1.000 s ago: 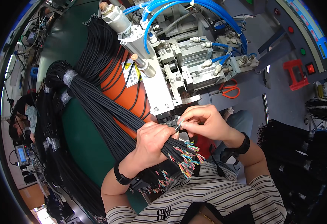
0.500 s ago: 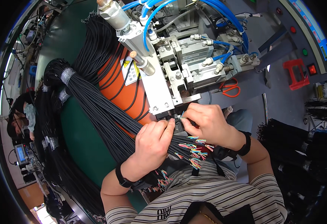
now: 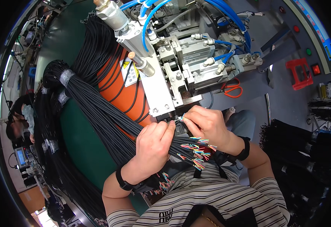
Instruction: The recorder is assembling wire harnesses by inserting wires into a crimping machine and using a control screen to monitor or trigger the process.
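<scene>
Below the front of a metal pneumatic machine (image 3: pixel 156 89), both my hands work close together at one cable end. My left hand (image 3: pixel 155 142) is closed, pinching a black cable (image 3: pixel 168 122) near its tip. Thumb and bent fingers of my right hand (image 3: pixel 205 123) pinch the thin coloured wires (image 3: pixel 181 118) that fan out of that cable. Under my hands lies a thick bundle of black cables (image 3: pixel 105 108), its stripped ends (image 3: pixel 197 151) showing red, yellow, blue and green wires. My fingers partly hide the held cable.
Scissors with orange handles (image 3: pixel 232 90) lie right of the machine. Blue air hoses (image 3: pixel 231 17) arch over it. Further right are a red plastic stand (image 3: pixel 299 74) and a control panel (image 3: pixel 316 41). More cable bundles (image 3: pixel 294 151) hang at right. A co-worker (image 3: pixel 21 117) is at far left.
My right fingers have shifted slightly on the wires, which now show more colours at the cable tip. My left hand keeps its pinch, and the view has moved a little.
</scene>
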Demonstrator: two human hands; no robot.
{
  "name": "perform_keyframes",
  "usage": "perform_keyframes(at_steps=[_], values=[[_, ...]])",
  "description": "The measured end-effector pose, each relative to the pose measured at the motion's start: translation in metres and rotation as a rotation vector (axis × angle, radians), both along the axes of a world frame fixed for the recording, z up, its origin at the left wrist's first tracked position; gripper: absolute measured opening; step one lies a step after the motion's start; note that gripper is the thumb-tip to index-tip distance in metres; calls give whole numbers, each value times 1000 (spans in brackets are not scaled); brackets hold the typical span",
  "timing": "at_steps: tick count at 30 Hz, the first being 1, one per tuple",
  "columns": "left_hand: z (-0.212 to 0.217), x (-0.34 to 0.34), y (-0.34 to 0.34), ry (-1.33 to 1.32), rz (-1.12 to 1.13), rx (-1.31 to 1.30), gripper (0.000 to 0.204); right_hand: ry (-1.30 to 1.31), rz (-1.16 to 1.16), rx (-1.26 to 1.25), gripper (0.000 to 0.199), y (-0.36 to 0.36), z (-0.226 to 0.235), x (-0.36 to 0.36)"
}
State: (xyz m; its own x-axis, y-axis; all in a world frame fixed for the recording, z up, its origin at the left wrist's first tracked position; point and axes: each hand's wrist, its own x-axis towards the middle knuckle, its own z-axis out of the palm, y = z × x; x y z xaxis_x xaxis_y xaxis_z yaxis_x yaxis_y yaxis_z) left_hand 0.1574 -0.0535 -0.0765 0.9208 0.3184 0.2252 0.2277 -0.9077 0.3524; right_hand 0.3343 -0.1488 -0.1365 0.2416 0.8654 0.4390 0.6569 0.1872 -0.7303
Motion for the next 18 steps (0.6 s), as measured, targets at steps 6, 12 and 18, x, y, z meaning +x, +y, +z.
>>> perform_keyframes(at_steps=[6, 12, 18], values=[[0, 0, 0, 8, -6, -4, 53, -26, -34, 8, 7, -1, -2, -3], [0, -4, 1, 23, 1, -68, 64, -39, -51, 15, 7, -3, -2, -5], [-1, -5, 1, 22, 9, -92, 69, 16, -2, -20, 7, -2, 2, 0]])
